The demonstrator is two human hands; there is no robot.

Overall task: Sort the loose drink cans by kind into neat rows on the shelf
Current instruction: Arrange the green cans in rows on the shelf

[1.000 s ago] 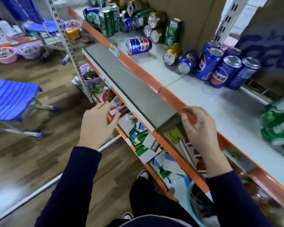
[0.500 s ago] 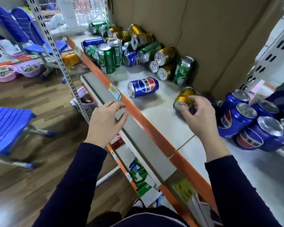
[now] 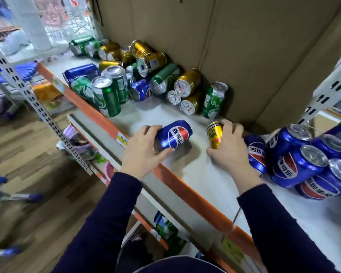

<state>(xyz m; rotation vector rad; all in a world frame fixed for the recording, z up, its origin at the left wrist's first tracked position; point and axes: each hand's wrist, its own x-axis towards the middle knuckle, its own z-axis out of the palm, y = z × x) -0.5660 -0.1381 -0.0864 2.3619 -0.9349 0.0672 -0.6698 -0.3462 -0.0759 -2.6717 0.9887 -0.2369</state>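
My left hand (image 3: 144, 152) curls round a blue can (image 3: 174, 135) lying on its side near the front edge of the shelf (image 3: 195, 168). My right hand (image 3: 230, 148) grips a gold can (image 3: 215, 134); I can't tell whether it is lifted or resting. The grouped blue cans (image 3: 295, 164) stand just to the right, and a mixed pile (image 3: 146, 75) lies behind.

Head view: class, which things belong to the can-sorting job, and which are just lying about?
Job:
- blue can in left hand
- gold can in right hand
- blue can group
- mixed can pile
- shelf

Lying about:
- cardboard
- purple basket
- pink bowl
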